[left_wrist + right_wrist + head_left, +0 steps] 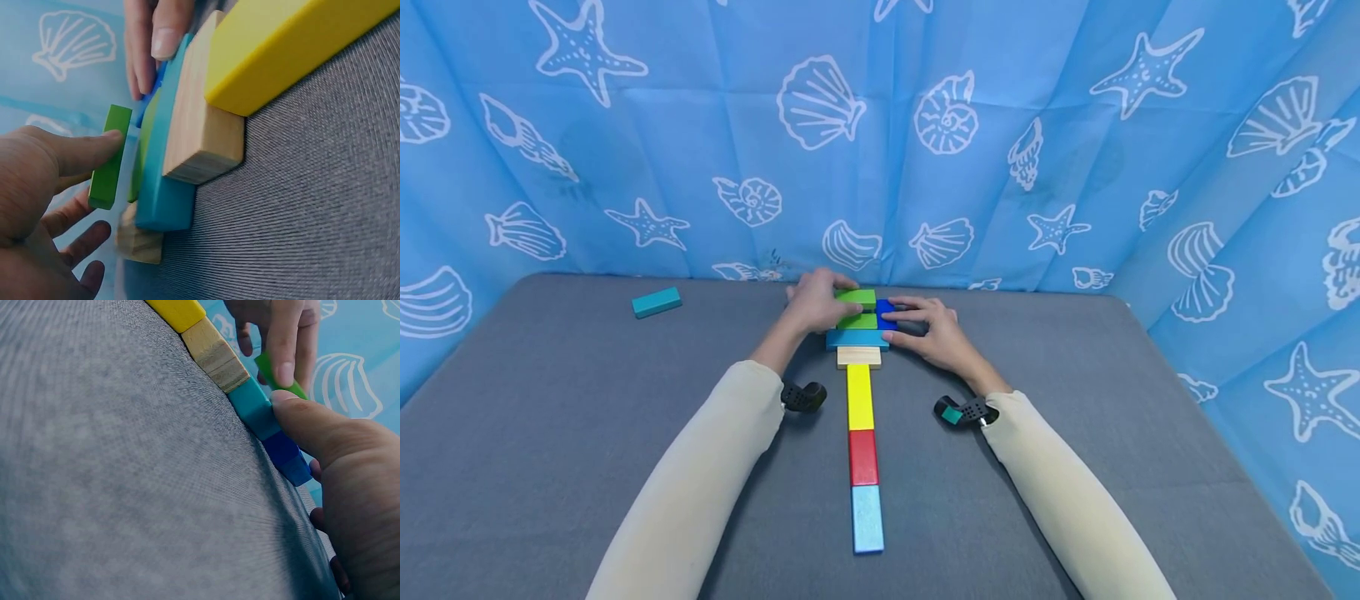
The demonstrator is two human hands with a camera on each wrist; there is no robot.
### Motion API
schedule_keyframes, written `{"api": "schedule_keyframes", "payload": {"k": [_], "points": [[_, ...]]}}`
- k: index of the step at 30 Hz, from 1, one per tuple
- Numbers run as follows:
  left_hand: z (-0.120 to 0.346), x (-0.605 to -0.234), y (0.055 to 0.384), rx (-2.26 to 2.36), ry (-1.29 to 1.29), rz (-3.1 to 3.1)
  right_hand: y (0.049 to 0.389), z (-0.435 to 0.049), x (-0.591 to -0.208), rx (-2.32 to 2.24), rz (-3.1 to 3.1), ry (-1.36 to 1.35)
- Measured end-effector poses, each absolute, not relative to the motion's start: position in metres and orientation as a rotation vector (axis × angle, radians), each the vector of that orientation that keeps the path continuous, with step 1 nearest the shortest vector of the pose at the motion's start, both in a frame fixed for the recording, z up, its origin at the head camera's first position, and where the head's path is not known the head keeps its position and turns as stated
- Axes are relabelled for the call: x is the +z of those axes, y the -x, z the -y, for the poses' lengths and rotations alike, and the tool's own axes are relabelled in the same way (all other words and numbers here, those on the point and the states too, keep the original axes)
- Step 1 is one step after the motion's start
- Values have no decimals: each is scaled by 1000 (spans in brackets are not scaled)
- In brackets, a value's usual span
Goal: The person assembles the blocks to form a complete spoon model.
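Observation:
My left hand (820, 302) pinches a green block (111, 156) between thumb and fingers, over the far end of a row of blocks. Below it lies a second green block (859, 322), next to a dark blue block (886, 313). My right hand (936, 333) reaches in from the right, its fingers at the blue block and its thumb at the end of a teal crosswise block (856, 338). Nearer me, a plain wooden block (858, 357) touches the teal one. Another wooden block (140, 240) shows past the teal block in the left wrist view.
From the wooden block, a yellow block (860, 397), a red block (863, 457) and a light blue block (868, 518) run toward me in line. A separate teal block (657, 302) lies at the far left of the grey table (587, 458). Behind hangs a blue curtain (880, 167).

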State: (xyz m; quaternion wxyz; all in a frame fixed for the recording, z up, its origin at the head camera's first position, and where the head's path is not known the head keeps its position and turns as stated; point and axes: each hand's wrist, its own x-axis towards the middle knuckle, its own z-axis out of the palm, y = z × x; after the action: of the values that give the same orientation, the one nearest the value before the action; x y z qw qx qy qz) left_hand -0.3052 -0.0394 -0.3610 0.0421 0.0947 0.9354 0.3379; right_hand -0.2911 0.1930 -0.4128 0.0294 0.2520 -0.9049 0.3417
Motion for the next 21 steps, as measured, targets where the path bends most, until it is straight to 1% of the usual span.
{"api": "schedule_keyframes", "payload": {"k": [21], "points": [[38,-371,311,994,-255,-2811,291,-193,-413,1055,2802,-767]]}}
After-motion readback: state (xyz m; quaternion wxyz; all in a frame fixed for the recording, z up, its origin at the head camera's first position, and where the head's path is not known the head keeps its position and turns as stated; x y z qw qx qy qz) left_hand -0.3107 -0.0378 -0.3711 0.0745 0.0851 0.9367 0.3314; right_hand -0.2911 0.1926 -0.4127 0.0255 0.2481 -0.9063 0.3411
